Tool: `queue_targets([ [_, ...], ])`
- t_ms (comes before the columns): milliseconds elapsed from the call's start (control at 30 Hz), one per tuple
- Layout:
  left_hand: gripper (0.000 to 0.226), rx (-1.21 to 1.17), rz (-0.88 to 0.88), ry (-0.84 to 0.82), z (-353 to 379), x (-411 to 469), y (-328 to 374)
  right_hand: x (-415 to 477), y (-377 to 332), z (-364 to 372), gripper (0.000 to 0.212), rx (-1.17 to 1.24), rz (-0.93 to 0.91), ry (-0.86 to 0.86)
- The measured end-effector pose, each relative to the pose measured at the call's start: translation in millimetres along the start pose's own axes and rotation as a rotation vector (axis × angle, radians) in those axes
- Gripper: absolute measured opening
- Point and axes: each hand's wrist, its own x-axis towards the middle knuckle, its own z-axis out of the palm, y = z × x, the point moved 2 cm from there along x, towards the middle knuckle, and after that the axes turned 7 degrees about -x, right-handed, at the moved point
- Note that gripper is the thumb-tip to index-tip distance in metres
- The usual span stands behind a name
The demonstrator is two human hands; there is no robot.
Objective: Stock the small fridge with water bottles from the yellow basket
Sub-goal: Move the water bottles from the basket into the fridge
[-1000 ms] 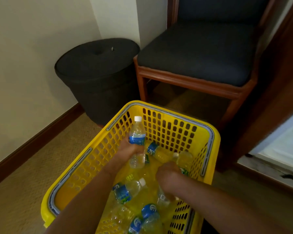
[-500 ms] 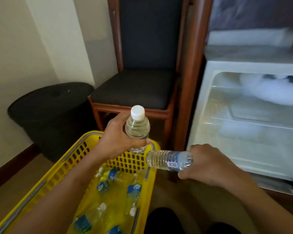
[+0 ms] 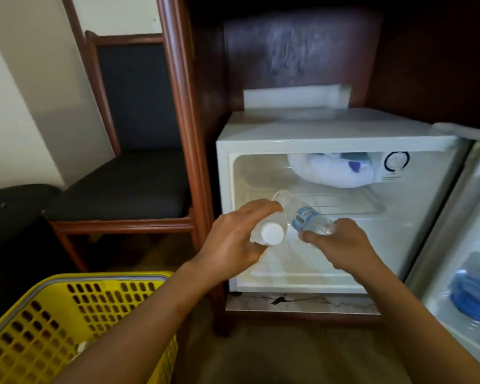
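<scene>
Where the fridge gapes mid-frame, a capped bottle is gripped by the left hand, a labelled bottle by the right hand.

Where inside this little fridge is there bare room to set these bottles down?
The shelf is bare right of the capped bottle and labelled bottle, below the white bundle. The fridge floor looks bare, though the left hand and right hand hide part. Crowded: the top beside the dial, and the door rack of blue bottles.

Likely hotel guest room: mini fridge in dark wooden cabinet, upholstered chair, carpeted floor.
</scene>
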Motion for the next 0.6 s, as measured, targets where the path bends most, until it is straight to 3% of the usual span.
queue_targets([
  [167, 0.06, -0.002, -0.07, 0.072, 46, 42, -37, 55, 3, 7, 0.053, 0.115, -0.002, -0.001],
  [333, 0.076, 0.102, -0.196, -0.005, 78, 67, -80, 97, -2, 27, 0.06, 0.177, -0.016, -0.001],
  [600, 0.078, 0.219, -0.38, -0.083, 102, 78, -127, 139, -13, 47, 0.037, 0.294, -0.03, -0.113],
])
